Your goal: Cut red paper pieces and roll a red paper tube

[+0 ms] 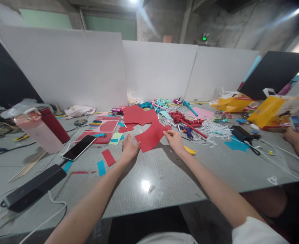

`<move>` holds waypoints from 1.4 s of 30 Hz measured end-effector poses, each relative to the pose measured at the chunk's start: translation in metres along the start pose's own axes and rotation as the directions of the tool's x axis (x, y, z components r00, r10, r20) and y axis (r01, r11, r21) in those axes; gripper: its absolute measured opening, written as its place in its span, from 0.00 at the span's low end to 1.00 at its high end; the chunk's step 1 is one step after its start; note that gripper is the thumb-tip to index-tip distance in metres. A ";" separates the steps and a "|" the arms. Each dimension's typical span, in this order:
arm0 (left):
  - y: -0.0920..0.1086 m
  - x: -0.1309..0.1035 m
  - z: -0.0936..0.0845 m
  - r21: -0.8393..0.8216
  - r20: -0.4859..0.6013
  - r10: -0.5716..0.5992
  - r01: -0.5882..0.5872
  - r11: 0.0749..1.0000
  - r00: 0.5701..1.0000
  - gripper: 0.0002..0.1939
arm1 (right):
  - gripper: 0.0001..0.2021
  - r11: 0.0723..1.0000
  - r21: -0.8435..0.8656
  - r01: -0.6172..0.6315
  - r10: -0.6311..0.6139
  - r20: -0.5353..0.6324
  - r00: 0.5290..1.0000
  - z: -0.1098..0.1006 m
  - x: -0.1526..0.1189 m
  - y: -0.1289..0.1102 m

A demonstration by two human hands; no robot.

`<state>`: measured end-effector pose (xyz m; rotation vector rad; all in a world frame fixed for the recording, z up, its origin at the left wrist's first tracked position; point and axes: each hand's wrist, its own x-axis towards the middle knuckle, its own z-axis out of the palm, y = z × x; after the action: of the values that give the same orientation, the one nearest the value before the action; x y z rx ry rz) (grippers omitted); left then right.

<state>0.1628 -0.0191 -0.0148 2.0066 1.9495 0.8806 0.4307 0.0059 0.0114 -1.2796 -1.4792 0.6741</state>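
Observation:
A piece of red paper [151, 137] with a curved upper edge is in front of me, slightly above the table. My right hand [174, 140] pinches its right corner between thumb and fingers. Beside the paper's left edge is my left hand [131, 148], thumb and fingers apart; whether the thumb touches the paper is hard to tell. Just behind lies a larger red sheet [139, 116], partly overlapped by the piece in my hand. A red paper strip [108, 158] and a blue paper strip [101, 168] lie flat to the left of my left hand.
At left stand a pink bottle [39, 130] and a red bottle [54, 125], near a phone [79, 148] and a black power bank [36, 186]. Red-wrapped sticks [187, 122] and white paper shreds [213, 130] lie right. Another person's hand [298, 140] holds a phone at far right.

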 end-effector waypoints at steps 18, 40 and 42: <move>0.000 -0.007 -0.004 0.113 0.105 0.219 -0.230 0.967 0.970 0.18 | 0.16 0.888 -0.241 0.391 -0.423 -0.096 0.901 0.004 -0.021 -0.019; 0.004 -0.011 -0.009 0.089 0.233 0.352 -0.380 0.921 0.907 0.23 | 0.19 0.459 -0.201 0.866 -0.663 0.571 0.484 0.017 -0.033 -0.019; 0.004 -0.011 -0.009 0.085 0.218 0.358 -0.383 0.920 0.908 0.23 | 0.18 0.456 -0.199 0.867 -0.645 0.598 0.476 0.017 -0.032 -0.017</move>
<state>0.1618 -0.0317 -0.0088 2.4857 1.5772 0.6075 0.4055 -0.0254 0.0105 -0.5851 -2.5057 -0.0969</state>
